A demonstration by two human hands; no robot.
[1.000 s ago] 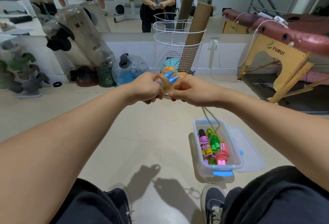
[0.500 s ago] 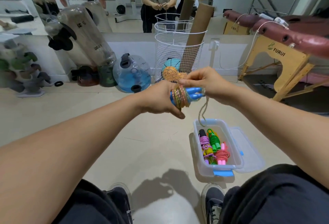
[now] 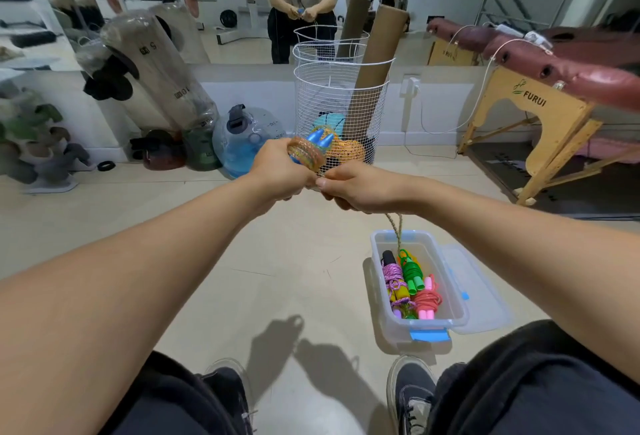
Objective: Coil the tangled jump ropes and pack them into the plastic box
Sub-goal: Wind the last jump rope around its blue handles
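The jump rope [image 3: 306, 155] is a multicoloured cord, orange, yellow and green, wound in tight turns round a pair of blue handles [image 3: 320, 140] whose ends stick up out of the coil. It is held in the air above and to the left of the plastic box [image 3: 415, 325], which stands open on the floor. The left hand [image 3: 281, 171] is curled round the coiled bundle, gripping it. The right hand [image 3: 356, 185], touching the left, is closed on the cord; a loose loop of rope [image 3: 394, 230] hangs down from under it toward the far end of the plastic box. Inside the plastic box lie coiled ropes side by side: a purple one [image 3: 393, 277], a green one [image 3: 412, 273] and a pink one [image 3: 427, 299]. The lid [image 3: 485, 310] lies flat just right of the plastic box.

The fingertips of both hands are hidden behind the knuckles, so how the cord runs between them cannot be told. The lower part of the handles is covered by the windings.
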